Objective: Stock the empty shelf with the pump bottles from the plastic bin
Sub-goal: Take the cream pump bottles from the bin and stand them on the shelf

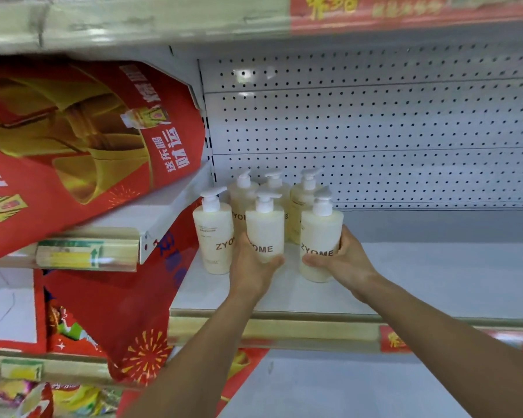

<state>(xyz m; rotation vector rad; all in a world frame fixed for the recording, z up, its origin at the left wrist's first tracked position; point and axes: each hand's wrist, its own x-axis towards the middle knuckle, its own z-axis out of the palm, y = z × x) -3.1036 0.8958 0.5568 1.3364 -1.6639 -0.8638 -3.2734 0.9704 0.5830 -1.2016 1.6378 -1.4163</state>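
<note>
Pump bottle (264, 227) in left hand (251, 268), second bottle (321, 233) in right hand (343, 262).

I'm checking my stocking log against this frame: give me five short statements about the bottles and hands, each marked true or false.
1. Each hand holds a bottle. True: the left hand grips the middle front bottle, the right hand the right front bottle.
2. The bottles lie on their sides. False: all stand upright.
3. Six pump bottles are in view. True.
4. The left front bottle is being gripped. False: no hand grips it.
5. The back wall is glass. False: it is a perforated white panel.
</note>
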